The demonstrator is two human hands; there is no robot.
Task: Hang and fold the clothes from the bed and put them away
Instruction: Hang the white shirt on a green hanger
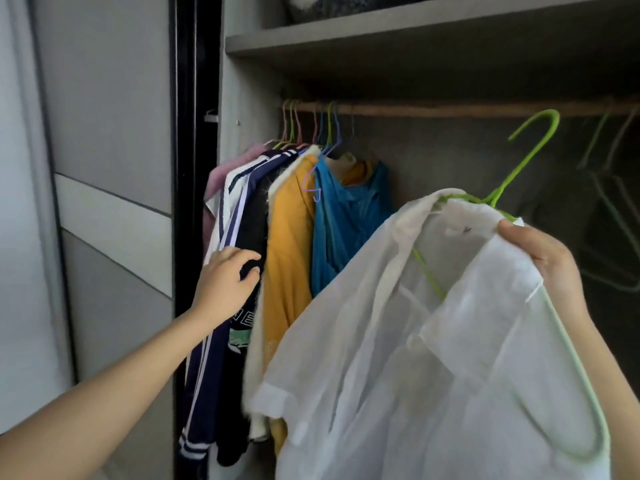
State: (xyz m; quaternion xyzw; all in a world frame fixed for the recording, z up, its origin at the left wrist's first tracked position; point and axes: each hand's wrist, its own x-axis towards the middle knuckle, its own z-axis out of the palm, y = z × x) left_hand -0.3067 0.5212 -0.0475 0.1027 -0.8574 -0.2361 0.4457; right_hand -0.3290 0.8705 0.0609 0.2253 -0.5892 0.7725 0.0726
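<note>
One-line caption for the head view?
Right hand holds white shirt on green hanger near rail; left hand touches hung clothes.

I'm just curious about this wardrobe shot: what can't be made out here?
Head view only.
- Bundle on the top shelf: cut off by the top edge.
- Spare hangers at right: lost in shadow, count unclear.
- Right hand: fingers hidden behind the white shirt.
- Left hand: gripping or only touching the black top? Unclear.
</note>
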